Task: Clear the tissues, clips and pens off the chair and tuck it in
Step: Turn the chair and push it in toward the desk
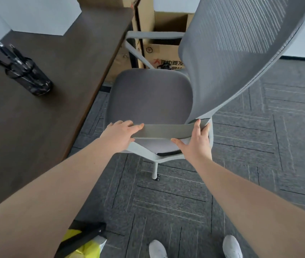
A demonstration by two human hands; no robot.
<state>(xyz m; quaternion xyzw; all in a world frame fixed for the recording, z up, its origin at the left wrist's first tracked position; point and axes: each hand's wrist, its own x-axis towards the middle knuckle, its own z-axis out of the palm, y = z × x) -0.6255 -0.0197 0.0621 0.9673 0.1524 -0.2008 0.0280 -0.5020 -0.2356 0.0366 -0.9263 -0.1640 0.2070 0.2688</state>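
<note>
A grey office chair (pixel 151 94) with a mesh back (pixel 241 49) stands on the carpet beside the dark wooden desk (pixel 36 127). Its seat is bare; no tissues, clips or pens lie on it. Both my hands hold the near grey armrest (pixel 164 130): my left hand (pixel 122 133) grips its left end, my right hand (pixel 196 142) its right end by the backrest. A dark transparent pen holder (pixel 30 77) with several black pens stands on the desk at the left.
Cardboard boxes (pixel 163 51) stand behind the chair by the desk's far end. A yellow-and-black bag (pixel 84 243) hangs near my left arm. My two white shoes (pixel 194 248) are on the grey carpet below the chair.
</note>
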